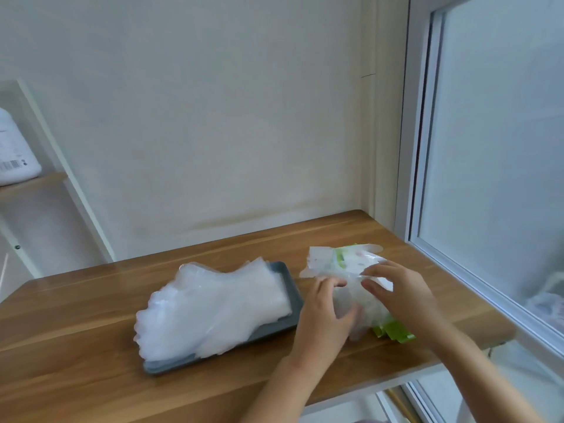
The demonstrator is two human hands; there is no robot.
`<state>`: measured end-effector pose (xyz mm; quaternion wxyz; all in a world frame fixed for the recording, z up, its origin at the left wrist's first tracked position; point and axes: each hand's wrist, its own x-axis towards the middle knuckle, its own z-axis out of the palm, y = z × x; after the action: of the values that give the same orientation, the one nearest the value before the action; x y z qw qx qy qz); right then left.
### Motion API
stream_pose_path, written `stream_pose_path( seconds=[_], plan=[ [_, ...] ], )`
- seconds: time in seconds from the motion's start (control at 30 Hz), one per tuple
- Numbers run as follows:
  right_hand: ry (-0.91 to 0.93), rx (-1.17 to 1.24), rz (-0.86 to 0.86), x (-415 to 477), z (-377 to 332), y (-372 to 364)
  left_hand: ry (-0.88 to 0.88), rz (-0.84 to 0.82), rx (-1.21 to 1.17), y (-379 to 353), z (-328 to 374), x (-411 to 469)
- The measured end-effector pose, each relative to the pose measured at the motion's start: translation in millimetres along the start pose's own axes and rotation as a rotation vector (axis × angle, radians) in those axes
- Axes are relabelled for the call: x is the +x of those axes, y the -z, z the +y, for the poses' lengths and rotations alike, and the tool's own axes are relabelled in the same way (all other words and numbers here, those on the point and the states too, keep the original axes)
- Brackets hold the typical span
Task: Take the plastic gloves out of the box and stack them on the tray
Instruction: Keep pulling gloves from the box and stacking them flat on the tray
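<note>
A thick stack of clear plastic gloves (210, 306) lies on a grey tray (283, 276), their fingers hanging over its left end. To the right sits the green and white glove box (338, 259), with more clear gloves (351, 303) bunched out of it. My left hand (323, 315) holds this bunch from the left, thumb and fingers curled round the plastic. My right hand (396, 288) pinches a glove on top of the box with its fingertips.
Everything stands on a wooden table (91, 346) against a pale wall. A window frame (418, 178) runs along the table's right edge. A shelf (33, 181) with a white package (15, 151) is at the far left.
</note>
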<state>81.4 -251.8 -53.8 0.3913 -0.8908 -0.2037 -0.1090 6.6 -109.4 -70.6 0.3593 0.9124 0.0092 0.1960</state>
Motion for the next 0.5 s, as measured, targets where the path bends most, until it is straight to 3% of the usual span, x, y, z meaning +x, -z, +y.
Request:
stream_pose_path(
  seconds=[0.23, 0.4, 0.5],
  plan=[
    [0.014, 0.261, 0.195, -0.4, -3.3, 7.2, -0.033, -0.113, 0.061, -17.2, -14.1, -0.6],
    [-0.056, 0.593, 0.197, 14.2, -23.9, 27.2, -0.039, -0.139, 0.108, -19.2, -17.2, -1.1],
    [-0.012, 0.619, 0.176, 19.2, -43.3, 44.6, 0.019, -0.082, 0.019, -15.8, -17.8, -0.1]
  ],
)
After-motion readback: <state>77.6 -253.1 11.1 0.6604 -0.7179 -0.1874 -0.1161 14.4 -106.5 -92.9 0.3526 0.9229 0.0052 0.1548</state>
